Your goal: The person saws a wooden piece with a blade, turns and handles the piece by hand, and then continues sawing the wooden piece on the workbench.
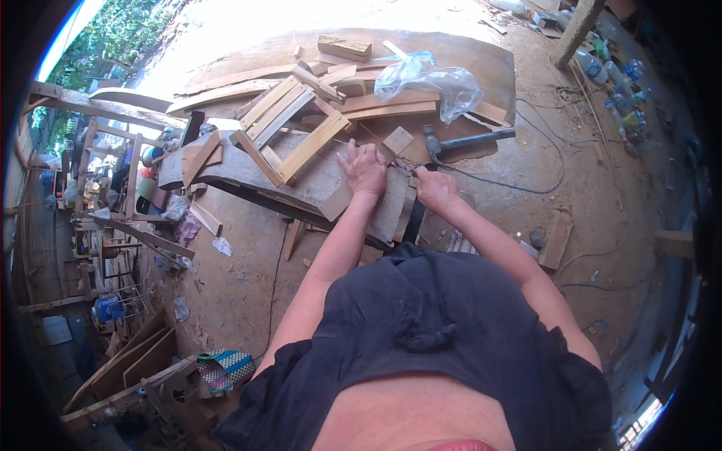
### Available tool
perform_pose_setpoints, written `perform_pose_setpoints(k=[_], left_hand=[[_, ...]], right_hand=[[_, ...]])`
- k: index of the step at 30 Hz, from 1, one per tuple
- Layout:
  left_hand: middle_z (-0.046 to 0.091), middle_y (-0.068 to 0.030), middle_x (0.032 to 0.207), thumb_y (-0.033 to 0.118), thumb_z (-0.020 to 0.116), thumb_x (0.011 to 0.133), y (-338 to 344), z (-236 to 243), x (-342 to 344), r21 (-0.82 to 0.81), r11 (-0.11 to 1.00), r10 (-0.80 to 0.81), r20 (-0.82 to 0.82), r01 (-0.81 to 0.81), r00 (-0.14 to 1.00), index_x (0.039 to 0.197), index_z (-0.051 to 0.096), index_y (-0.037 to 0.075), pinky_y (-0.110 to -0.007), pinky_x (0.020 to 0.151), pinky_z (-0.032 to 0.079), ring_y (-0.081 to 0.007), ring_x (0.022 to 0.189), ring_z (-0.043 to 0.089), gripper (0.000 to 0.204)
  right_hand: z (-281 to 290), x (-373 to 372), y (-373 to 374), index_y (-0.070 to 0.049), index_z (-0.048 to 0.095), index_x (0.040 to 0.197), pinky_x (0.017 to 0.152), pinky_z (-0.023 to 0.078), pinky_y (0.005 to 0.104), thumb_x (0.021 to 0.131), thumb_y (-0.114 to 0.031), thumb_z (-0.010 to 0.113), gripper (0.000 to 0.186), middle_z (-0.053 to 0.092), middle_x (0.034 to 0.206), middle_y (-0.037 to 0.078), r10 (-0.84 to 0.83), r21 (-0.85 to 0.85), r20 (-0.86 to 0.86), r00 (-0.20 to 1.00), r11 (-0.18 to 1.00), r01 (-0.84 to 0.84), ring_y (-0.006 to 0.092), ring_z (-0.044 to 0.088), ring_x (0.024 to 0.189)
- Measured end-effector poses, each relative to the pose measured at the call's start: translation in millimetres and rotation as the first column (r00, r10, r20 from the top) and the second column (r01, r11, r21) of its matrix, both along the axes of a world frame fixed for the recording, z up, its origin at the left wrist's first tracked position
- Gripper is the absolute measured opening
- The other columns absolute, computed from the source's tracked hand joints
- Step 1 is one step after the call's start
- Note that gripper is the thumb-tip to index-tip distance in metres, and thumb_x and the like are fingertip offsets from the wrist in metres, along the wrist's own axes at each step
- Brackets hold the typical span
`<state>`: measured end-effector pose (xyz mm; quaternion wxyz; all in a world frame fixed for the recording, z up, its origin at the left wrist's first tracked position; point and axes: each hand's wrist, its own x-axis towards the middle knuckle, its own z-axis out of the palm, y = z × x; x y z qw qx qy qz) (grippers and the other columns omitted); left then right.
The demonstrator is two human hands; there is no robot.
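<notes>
My left hand (365, 170) lies on the worn wooden bench (301, 177), fingers spread, just right of a small slatted wooden frame (289, 124). To its right, my right hand (437, 189) is closed around a slim dark metal tool (404, 164). The tool's tip points toward the left hand; its exact kind is too small to make out. A small square wood block (398, 140) lies just beyond the tool. Farther right, a hammer (470, 140) with a dark handle rests on its side.
Wooden strips (395, 104), a thick wood block (344, 48) and a crumpled clear plastic bag (436, 81) lie beyond the bench on a large brown board (481, 68). A dark cable (519, 186) loops over the floor at right. Cluttered racks (113, 225) stand at left; a woven bag (226, 368) lies lower left.
</notes>
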<state>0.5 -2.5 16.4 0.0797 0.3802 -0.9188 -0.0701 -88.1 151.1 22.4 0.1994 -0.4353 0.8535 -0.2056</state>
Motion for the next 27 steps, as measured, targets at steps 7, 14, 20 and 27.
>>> perform_pose_setpoints(k=[7,14,20,27], left_hand=[[0.059,-0.0082,0.115,0.026,0.05,0.086,-6.1,-6.8,3.7,-0.042,0.998,0.043,-0.024,-0.044,0.999,0.098,0.058,0.012,-0.06,0.108,0.015,-0.0302,0.131,0.034,0.02],[0.059,-0.0086,0.113,0.025,0.048,0.088,-8.5,-5.9,0.1,-0.05,0.998,0.022,-0.036,-0.024,0.999,0.098,0.059,0.011,-0.06,0.108,0.015,-0.03,0.13,0.036,0.021],[0.06,-0.0079,0.111,0.026,0.047,0.088,-8.0,-6.0,0.5,-0.071,0.997,0.031,-0.04,-0.034,0.999,0.098,0.059,0.01,-0.059,0.108,0.016,-0.0293,0.129,0.037,0.022],[0.059,-0.0067,0.114,0.027,0.044,0.089,-3.9,-1.5,0.5,-0.062,0.998,0.018,0.004,-0.018,1.0,0.102,0.058,0.011,-0.058,0.108,0.018,-0.028,0.129,0.037,0.024]], right_hand=[[17.7,8.4,46.5,-0.007,0.054,0.093,0.07,0.049,0.0493,0.088,-0.025,0.049,0.019,0.065,0.078,0.02,0.009,0.074,0.011,1.0,0.997,-0.01,0.0385,0.064,0.077],[16.7,12.2,44.4,-0.007,0.053,0.091,0.07,0.048,0.0501,0.089,-0.025,0.048,0.018,0.064,0.079,0.02,-0.051,0.063,0.024,0.998,0.997,0.049,0.0388,0.063,0.078],[15.0,10.6,46.3,-0.007,0.054,0.092,0.072,0.048,0.05,0.089,-0.025,0.048,0.019,0.064,0.08,0.02,-0.038,0.069,0.044,0.998,0.997,0.035,0.039,0.063,0.08],[8.8,1.2,-2.7,-0.007,0.055,0.094,0.07,0.048,0.0495,0.088,-0.023,0.048,0.018,0.065,0.079,0.019,-0.045,0.001,-0.012,0.999,0.999,0.045,0.0378,0.063,0.079]])
